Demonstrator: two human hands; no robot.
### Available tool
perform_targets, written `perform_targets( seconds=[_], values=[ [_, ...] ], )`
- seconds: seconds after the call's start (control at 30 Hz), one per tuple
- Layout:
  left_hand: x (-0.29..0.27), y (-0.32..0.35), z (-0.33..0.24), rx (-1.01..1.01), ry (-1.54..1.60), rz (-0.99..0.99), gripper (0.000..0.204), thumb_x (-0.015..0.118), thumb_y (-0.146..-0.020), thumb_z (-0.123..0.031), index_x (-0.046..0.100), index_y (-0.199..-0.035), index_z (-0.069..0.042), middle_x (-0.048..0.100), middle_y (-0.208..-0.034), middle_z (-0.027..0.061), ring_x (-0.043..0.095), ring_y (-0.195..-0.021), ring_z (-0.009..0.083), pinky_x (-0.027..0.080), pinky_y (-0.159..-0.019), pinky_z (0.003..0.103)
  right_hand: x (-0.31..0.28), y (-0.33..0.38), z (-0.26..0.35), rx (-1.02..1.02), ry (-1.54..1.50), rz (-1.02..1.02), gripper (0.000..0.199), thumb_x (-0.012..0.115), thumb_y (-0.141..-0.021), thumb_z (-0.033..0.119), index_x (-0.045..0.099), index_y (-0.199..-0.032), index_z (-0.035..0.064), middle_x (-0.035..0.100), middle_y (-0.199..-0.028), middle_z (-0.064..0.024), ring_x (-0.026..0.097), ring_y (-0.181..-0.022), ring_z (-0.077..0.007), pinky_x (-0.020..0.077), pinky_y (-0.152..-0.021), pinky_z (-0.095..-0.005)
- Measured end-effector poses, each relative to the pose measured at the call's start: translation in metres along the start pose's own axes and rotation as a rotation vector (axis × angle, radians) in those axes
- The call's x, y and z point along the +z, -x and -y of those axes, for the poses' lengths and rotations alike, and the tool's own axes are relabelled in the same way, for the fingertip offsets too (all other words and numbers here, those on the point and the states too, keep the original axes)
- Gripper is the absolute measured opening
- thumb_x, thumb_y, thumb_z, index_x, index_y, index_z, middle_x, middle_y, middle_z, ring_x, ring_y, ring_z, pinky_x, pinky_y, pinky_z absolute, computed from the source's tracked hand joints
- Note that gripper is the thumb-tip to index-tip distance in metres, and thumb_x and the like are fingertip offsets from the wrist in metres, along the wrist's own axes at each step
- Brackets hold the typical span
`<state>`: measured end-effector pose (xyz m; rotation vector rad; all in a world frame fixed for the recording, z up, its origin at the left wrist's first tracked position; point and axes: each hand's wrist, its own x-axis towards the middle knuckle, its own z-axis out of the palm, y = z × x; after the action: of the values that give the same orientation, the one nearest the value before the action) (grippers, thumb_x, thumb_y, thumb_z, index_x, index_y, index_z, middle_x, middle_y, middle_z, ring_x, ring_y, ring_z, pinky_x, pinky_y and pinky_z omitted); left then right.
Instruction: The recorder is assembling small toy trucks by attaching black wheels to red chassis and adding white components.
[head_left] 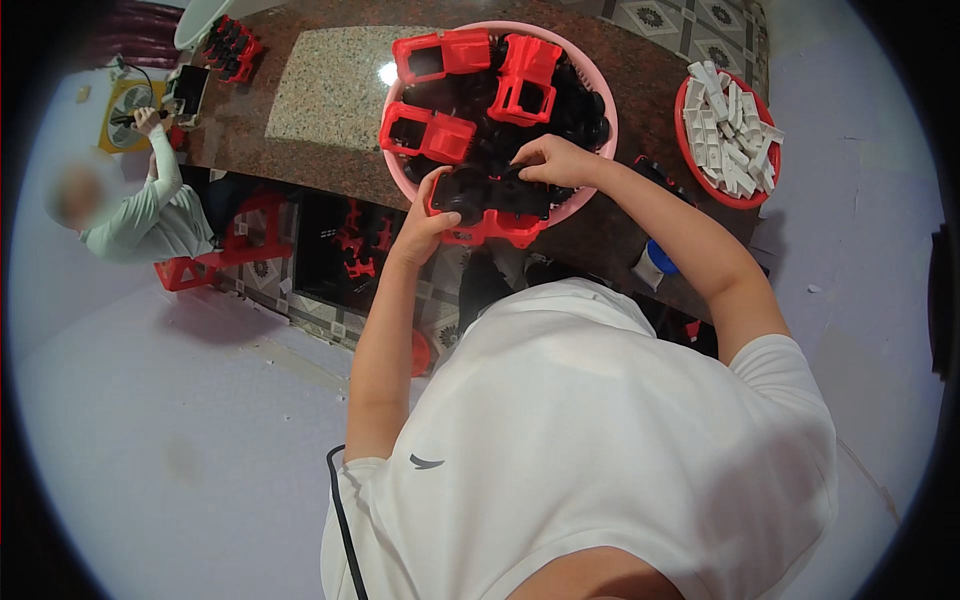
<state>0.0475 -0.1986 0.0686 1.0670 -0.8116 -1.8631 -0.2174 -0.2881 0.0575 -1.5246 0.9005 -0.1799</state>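
My left hand (425, 222) grips the left end of a red and black plastic housing (490, 226), its thumb on the black face. The housing is tilted at the near edge of a round pink basket (606, 95). Just above its right half, my right hand (552, 163) has its fingertips drawn together by a dark part; what they pinch, if anything, cannot be made out. Three red plastic frames (526, 80) lie in the basket on top of many black round parts (588, 118).
A red basket of white plastic pieces (732, 140) stands at the right. A blue-lidded container (657, 260) is near the table's front edge. More red and black parts (232, 50) sit at the far left of the stone table (330, 150). Another person (150, 215) sits on a red stool at left.
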Motion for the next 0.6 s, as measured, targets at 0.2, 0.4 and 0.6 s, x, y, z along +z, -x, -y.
perform_targets(
  seconds=[0.2, 0.4, 0.6],
  values=[
    [-0.006, -0.004, 0.014, 0.016, -0.014, -0.088, 0.084, 0.075, -0.062, -0.012, 0.037, -0.137, -0.007, 0.05, -0.124, 0.0101, 0.051, -0.116, 0.0227, 0.041, -0.102, 0.035, 0.003, 0.02, 0.027, -0.024, 0.137, 0.119, 0.079, 0.076, -0.073, 0.031, 0.039, -0.136, 0.0008, 0.052, -0.125, -0.0191, 0.052, -0.115, -0.0265, 0.0413, -0.098, -0.0358],
    [0.021, -0.018, -0.028, 0.337, -1.092, -0.055, 0.102, 0.087, -0.054, -0.026, 0.035, -0.139, -0.004, 0.043, -0.135, 0.0194, 0.036, -0.132, 0.032, 0.03, -0.109, 0.043, 0.009, 0.006, 0.009, 0.014, 0.175, 0.059, 0.088, 0.075, -0.059, 0.022, 0.036, -0.135, -0.0001, 0.05, -0.125, -0.0229, 0.05, -0.118, -0.0313, 0.0404, -0.1, -0.0357],
    [0.049, -0.059, -0.055, -0.106, -1.519, 0.359, 0.103, 0.085, -0.051, -0.027, 0.036, -0.14, -0.007, 0.051, -0.13, 0.0197, 0.048, -0.124, 0.0326, 0.033, -0.105, 0.042, 0.005, -0.009, 0.007, -0.045, 0.083, 0.052, 0.079, 0.075, -0.063, 0.023, 0.043, -0.13, -0.0041, 0.06, -0.109, -0.0164, 0.059, -0.1, -0.022, 0.049, -0.082, -0.0306]
  ],
)
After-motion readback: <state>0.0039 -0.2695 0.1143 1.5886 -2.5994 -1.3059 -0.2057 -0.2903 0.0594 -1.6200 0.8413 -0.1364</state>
